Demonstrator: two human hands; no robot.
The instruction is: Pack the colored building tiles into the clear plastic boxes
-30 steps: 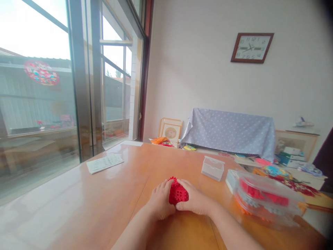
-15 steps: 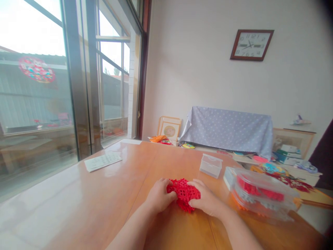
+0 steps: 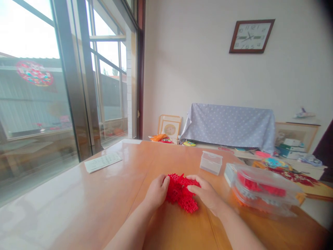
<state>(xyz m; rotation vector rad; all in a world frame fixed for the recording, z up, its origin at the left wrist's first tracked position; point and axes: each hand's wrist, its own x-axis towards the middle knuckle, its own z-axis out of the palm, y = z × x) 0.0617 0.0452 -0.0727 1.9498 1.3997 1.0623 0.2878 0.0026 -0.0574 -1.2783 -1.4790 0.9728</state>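
Between my two hands is a cluster of red plastic lattice building pieces (image 3: 179,192), with square holes and toothed edges, joined at angles. My left hand (image 3: 158,191) is closed on its left side, thumb on the near face. My right hand (image 3: 204,194) grips the upper right part between thumb and fingers. One lattice panel slants down toward me at the lower right of the cluster. The fingertips behind the pieces are hidden. Whether the cluster rests on the wooden table (image 3: 125,208) or is held just above it, I cannot tell.
Right of my hands stands a clear lidded container (image 3: 265,191) holding red, grey and orange pieces. A small translucent box (image 3: 211,162) lies beyond my right hand. Printed sheets (image 3: 103,162) lie at the left, near the window. A dotted cloth (image 3: 229,125) hangs behind the table.
The red cluster has turned in my hands, and a panel now points down toward the lower right. Both hands have shifted their hold. The view has tipped slightly.
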